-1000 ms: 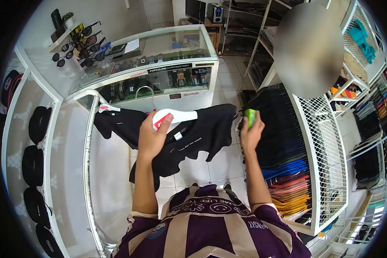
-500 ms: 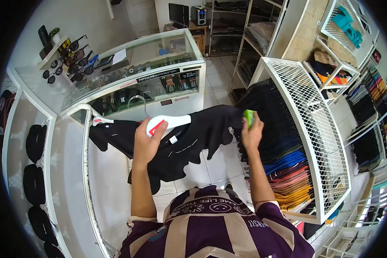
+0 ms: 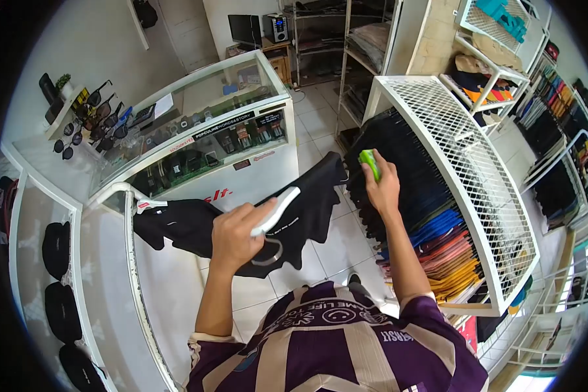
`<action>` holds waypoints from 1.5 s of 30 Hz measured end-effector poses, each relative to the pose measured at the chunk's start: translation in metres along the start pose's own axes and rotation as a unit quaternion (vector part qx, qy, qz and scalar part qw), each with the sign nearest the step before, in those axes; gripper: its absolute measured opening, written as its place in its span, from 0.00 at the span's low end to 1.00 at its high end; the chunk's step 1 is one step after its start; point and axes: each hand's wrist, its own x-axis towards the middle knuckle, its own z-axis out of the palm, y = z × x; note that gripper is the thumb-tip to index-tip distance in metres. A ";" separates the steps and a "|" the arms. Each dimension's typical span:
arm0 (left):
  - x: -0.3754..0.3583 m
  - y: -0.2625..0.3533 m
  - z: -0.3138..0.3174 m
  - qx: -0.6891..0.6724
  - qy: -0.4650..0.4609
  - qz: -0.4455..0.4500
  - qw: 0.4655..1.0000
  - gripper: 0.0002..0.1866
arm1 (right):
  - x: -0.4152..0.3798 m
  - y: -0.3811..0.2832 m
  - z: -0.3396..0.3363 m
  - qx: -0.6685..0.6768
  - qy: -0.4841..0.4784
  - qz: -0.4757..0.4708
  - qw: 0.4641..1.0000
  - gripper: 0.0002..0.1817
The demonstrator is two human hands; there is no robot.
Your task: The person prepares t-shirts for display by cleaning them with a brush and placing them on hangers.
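Observation:
My left hand [image 3: 236, 238] is closed around a white hanger [image 3: 278, 210], its metal hook [image 3: 270, 256] pointing down toward my body. From the hanger a black T-shirt [image 3: 315, 202] with a line of small pale print spreads out to the right. My right hand [image 3: 383, 186] grips a small bright green object [image 3: 370, 163] whose kind I cannot tell; it is held beyond the shirt's right end, over the rack of dark garments. Another black garment [image 3: 176, 221] hangs on a white hanger [image 3: 151, 205] from the white rail at left.
A glass display counter [image 3: 209, 127] stands ahead. On my right, a white mesh-topped rack [image 3: 451, 150] holds dark, blue, red and yellow clothes [image 3: 447, 251]. Black caps [image 3: 60, 307] line the left wall panel, with sunglasses [image 3: 98, 121] above. White floor tiles [image 3: 336, 251] show below.
My left hand has turned the hanger over, so its hook swung from pointing away to pointing toward me. The shirt swung with it. The green object stays in my right hand, more tilted.

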 end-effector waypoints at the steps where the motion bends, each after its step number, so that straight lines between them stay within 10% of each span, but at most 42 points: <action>1: -0.005 -0.003 0.008 0.027 0.007 0.031 0.999 0.40 | -0.002 -0.016 -0.008 0.030 0.033 -0.021 0.999 0.27; 7: 0.003 0.001 0.022 0.100 -0.015 0.144 0.984 0.36 | -0.028 -0.123 -0.038 0.114 -0.158 -0.261 0.946 0.28; 13: -0.013 -0.012 0.018 0.126 0.036 0.165 0.977 0.28 | 0.027 -0.026 -0.031 -0.131 -0.040 -0.077 0.988 0.28; 19: -0.010 -0.011 0.029 0.130 0.005 0.187 0.974 0.29 | -0.021 -0.119 -0.043 0.143 -0.150 -0.230 0.951 0.28; 26: -0.021 -0.014 0.028 0.118 -0.016 0.192 0.974 0.31 | 0.024 0.000 -0.026 -0.178 -0.090 -0.031 0.979 0.27; 29: -0.025 -0.014 0.034 0.139 -0.011 0.166 0.976 0.31 | 0.003 -0.048 -0.042 0.024 -0.024 -0.126 0.991 0.27; 34: -0.009 -0.011 0.032 0.131 -0.031 0.221 0.966 0.30 | -0.039 -0.103 -0.041 0.058 -0.181 -0.210 0.959 0.28; 40: -0.021 -0.016 0.024 0.115 -0.020 0.180 0.977 0.30 | 0.007 0.012 -0.035 -0.068 -0.019 -0.010 0.997 0.26; 45: -0.014 -0.014 0.032 0.087 -0.035 0.179 0.979 0.31 | -0.037 -0.100 -0.044 0.104 -0.131 -0.202 0.965 0.29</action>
